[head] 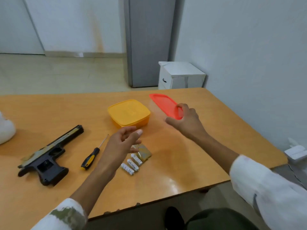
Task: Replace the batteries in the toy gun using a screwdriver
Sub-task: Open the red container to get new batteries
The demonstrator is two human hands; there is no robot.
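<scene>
Three batteries (132,164), one screwdriver (90,159), one gun (49,154).

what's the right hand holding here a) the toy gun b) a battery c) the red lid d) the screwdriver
c: the right hand grips the red lid by its near end, while the screwdriver, batteries and toy gun lie on the table.

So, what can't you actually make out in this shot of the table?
Head view only.
Yellow box contents: hidden by its opaque lid.
Toy gun grip compartment: too dark to see whether cells are inside.
Batteries: print blurred and too small.
White object: cut off by the left edge.
Gold plate: partly behind the left hand.
</scene>
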